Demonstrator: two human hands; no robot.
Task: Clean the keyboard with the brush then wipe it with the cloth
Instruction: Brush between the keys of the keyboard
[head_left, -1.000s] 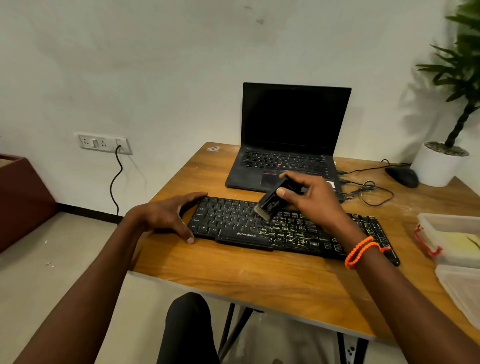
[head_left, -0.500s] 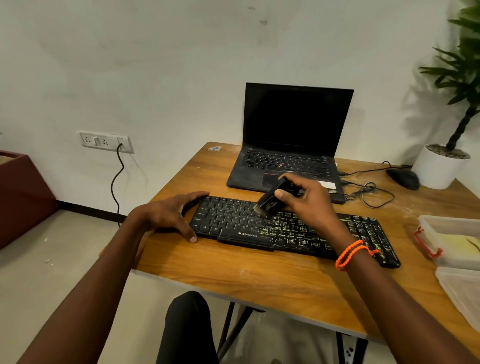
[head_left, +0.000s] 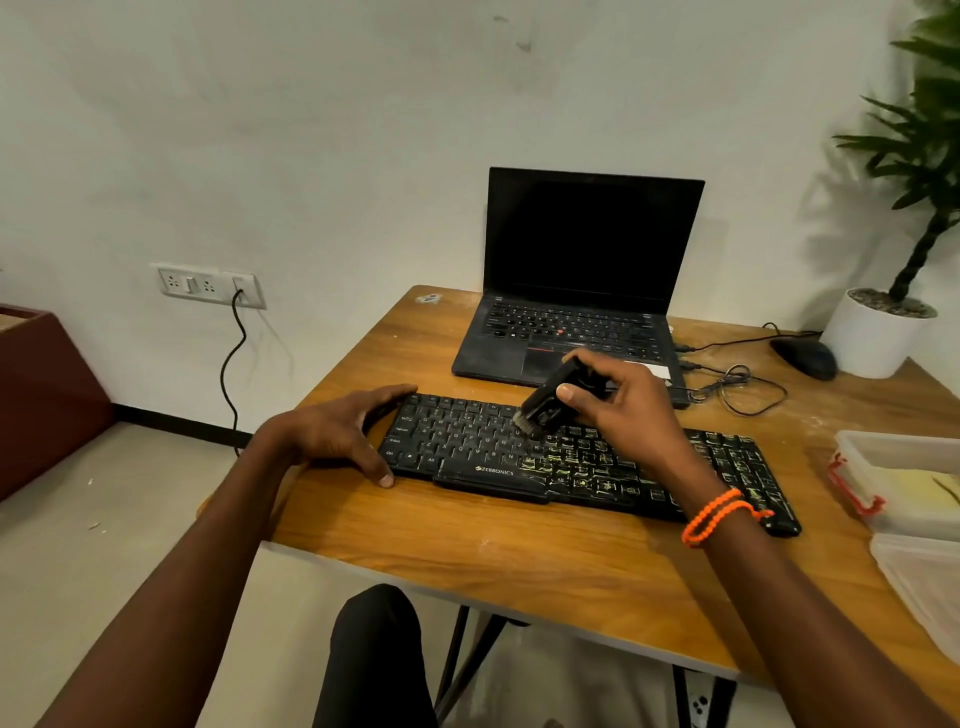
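Spanning most of the frame, the wooden surface (head_left: 519, 561) carries everything, with a white wall behind. Laptop (head_left: 582, 291) stands open at the back, screen dark. Potted plant (head_left: 883, 332) sits at the far right corner, a black mouse (head_left: 805, 358) just beside its pot and a loose cable (head_left: 737, 384) running to the laptop. Clear plastic containers (head_left: 904, 483) lie at the right edge, one with a red clasp.

Keyboard (head_left: 571, 457), black, lies in front of the laptop, running slightly diagonally; its right half shows pale dusty residue between keys, left half looks cleaner.

Left hand (head_left: 337, 431) rests at the keyboard's left end, fingers spread, thumb at the near corner, forefinger along the far corner, bracing it. Right hand (head_left: 618, 405) hovers above the middle keys, orange bead bracelet (head_left: 722, 514) on the wrist; its fingers curl round and pinch the brush (head_left: 545, 402). Brush is black, tilted, bristles down and touching the upper key rows near the centre.
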